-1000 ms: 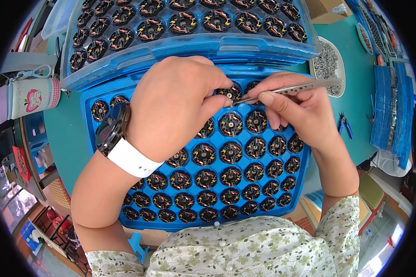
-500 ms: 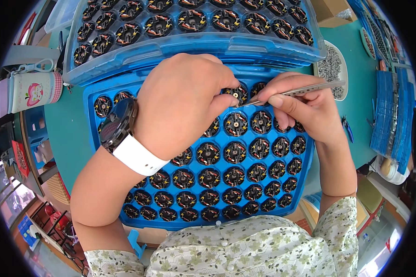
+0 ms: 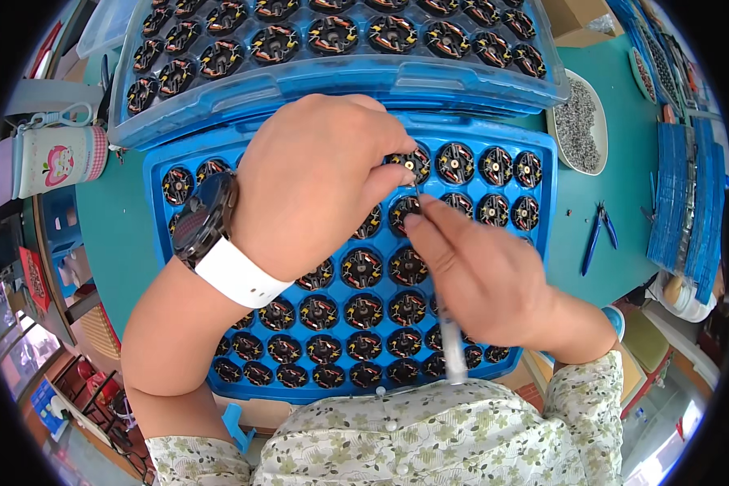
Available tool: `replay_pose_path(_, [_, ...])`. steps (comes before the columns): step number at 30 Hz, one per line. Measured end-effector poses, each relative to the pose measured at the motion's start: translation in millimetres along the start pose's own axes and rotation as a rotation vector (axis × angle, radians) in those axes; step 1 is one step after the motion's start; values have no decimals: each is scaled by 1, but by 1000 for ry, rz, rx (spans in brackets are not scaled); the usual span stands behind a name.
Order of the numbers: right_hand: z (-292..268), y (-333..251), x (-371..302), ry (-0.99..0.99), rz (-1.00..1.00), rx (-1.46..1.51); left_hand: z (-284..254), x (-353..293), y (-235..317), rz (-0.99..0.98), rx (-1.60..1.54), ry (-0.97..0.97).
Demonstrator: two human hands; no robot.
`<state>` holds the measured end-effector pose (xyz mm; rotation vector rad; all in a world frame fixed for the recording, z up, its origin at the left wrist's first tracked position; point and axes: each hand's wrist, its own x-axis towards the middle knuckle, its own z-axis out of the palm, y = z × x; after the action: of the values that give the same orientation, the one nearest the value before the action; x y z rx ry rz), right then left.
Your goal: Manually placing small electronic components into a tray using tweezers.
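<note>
— So, looking at which containers?
— At a blue tray (image 3: 550, 174) of round black parts (image 3: 455, 164), then a clear-sided case (image 3: 429, 79) behind with more, and a white dish (image 3: 598, 168) of metallic pieces (image 3: 577, 125) at right.
— Gripping what?
— With the left hand (image 3: 316, 182), touching a far-row part (image 3: 413, 166) in the tray, thumb and forefinger apart; can't tell that grip as clamped or loose. With the right hand (image 3: 486, 271), clamped on a metal tool (image 3: 454, 356) just nearer.
— Leaving room where?
— Beyond the tray's right edge, on green counter (image 3: 624, 271) around blue pliers (image 3: 594, 243).
— Losing what?
— Pockets under the left hand, the blurred tool's tip, the case's cut-off far end.
</note>
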<state>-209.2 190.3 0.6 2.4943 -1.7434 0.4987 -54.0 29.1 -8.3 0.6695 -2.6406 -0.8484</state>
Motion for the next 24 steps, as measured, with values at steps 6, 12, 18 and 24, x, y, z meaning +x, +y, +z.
replay_pose_path(6, [-5, 34, 3, 114, 433, 686, 4, -3, -4, 32, -88, 61])
replay_pose_path(12, [0, 50, -1, 73, 531, 993, 1, -1, -2, 13, -7, -2])
replay_pose_path(18, [3, 51, 0, 76, 603, 1120, 1, -2, -1, 5, -9, 4])
replay_pose_path(24, [1, 50, 0, 64, 653, 1153, 1, -2, -1, 9, -8, 10])
